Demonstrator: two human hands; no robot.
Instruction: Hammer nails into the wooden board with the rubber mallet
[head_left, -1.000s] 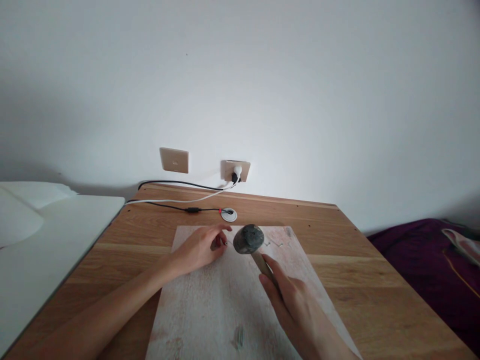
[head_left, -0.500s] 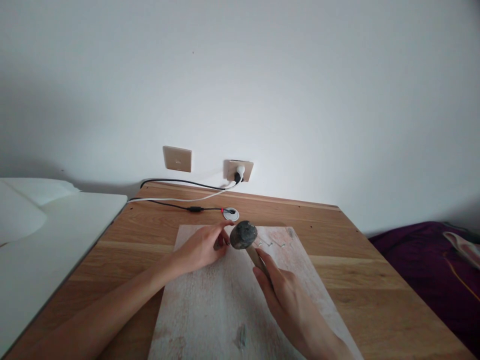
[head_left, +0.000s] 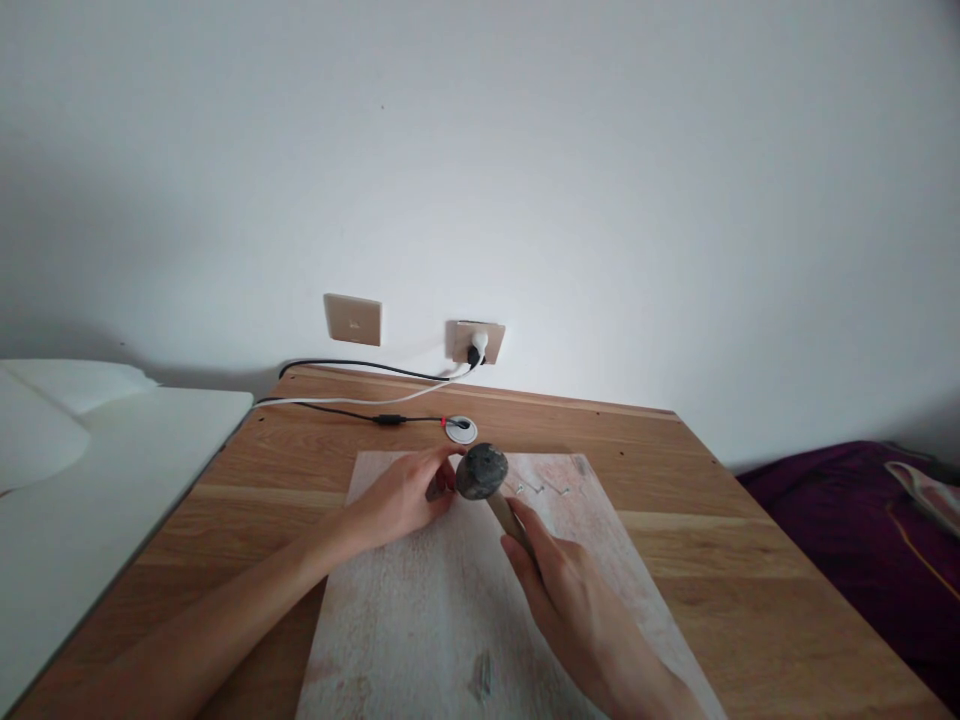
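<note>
My right hand [head_left: 574,590] is closed around the wooden handle of a mallet [head_left: 482,472] with a dark, worn head. The head hangs over the far part of a whitewashed board [head_left: 427,610], right beside the fingertips of my left hand [head_left: 412,492]. Those left fingers are bent together near the board's surface; whatever they pinch is hidden behind the mallet head. To the right of the head, a short row of nails [head_left: 540,489] stands in the board. A small bunch of loose nails [head_left: 484,675] lies on its near part.
Under the board is a wooden tabletop [head_left: 697,550] against a white wall. Black and white cables [head_left: 360,401] run along the back to a wall socket [head_left: 491,342], past a round cable grommet [head_left: 460,430]. White furniture [head_left: 172,450] borders the left; purple fabric [head_left: 817,510] lies right.
The mallet head has shifted slightly left, closer over my left fingertips. My left hand stays in nearly the same place.
</note>
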